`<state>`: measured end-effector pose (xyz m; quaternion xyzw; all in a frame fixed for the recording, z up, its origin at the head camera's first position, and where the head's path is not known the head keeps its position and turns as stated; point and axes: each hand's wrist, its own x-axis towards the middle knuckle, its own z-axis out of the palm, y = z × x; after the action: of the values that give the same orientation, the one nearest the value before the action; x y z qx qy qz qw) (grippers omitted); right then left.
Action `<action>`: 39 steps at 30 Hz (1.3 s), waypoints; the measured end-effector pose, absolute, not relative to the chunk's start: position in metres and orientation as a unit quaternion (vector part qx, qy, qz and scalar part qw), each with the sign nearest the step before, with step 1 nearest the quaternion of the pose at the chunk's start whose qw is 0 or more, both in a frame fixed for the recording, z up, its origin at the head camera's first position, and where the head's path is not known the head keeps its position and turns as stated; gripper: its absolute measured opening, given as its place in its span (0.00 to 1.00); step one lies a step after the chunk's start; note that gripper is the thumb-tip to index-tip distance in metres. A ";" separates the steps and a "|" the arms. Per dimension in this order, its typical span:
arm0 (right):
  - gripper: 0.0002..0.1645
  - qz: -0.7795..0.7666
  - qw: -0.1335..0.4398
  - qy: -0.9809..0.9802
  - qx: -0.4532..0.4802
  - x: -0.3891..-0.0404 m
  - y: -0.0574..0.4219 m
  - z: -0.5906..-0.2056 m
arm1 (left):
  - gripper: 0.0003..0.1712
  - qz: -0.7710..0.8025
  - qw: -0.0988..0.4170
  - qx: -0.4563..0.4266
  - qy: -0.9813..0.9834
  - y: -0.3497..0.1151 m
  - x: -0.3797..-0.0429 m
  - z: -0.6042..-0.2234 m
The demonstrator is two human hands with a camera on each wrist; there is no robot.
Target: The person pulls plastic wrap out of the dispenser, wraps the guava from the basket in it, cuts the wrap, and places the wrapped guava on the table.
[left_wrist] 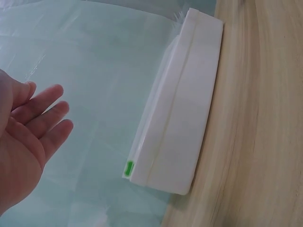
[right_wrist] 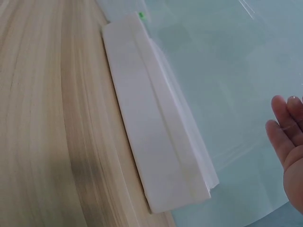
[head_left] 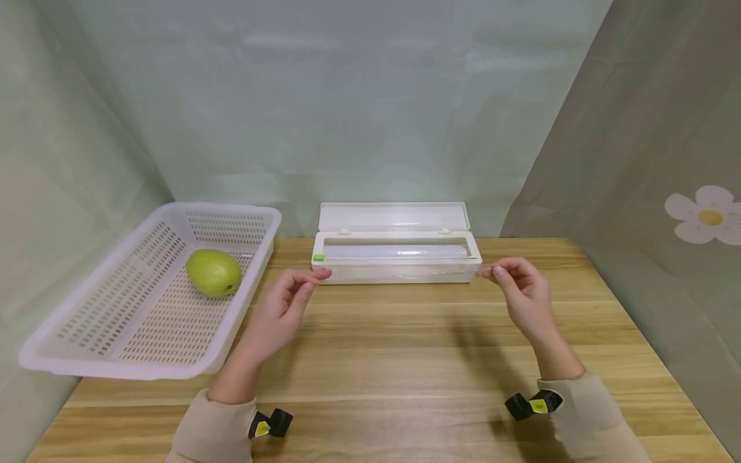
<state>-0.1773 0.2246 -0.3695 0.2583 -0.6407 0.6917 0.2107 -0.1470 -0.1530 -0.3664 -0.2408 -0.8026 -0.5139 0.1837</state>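
A white cling film dispenser [head_left: 396,271] sits at the back of the table with its lid raised and a pale roll [head_left: 393,251] inside. A green slider [head_left: 319,258] marks its left end. Clear cling film [left_wrist: 35,68] shows only as faint glints. My left hand [head_left: 283,308], off the box's front left corner, pinches the film between thumb and index finger. At the front right corner my right hand [head_left: 523,292] pinches the film's other side. Both hands are raised over the table. In the wrist views the remaining fingers extend loosely.
A white perforated basket [head_left: 237,321] stands on the left, holding a green mango [head_left: 213,272]. The wooden table [head_left: 393,366] runs back to a pale green cloth [head_left: 370,116]. Cloth also hangs at both sides, with a flower print [head_left: 707,216] on the right.
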 end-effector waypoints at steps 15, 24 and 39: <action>0.07 0.660 0.214 -0.672 0.260 -0.178 0.226 -0.373 | 0.06 -0.471 0.165 -0.212 -0.840 -0.155 -0.145 -0.362; 0.07 0.634 0.188 -0.716 0.226 -0.175 0.227 -0.376 | 0.06 -0.458 0.146 -0.219 -0.849 -0.157 -0.142 -0.361; 0.06 0.607 0.131 -0.751 0.225 -0.170 0.232 -0.383 | 0.07 -0.420 0.108 -0.211 -0.876 -0.159 -0.135 -0.361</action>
<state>-0.1699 0.2321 -0.3830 0.2249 -0.7508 0.6072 0.1306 -0.1352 -0.1594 -0.3605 -0.2106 -0.8761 -0.4200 0.1083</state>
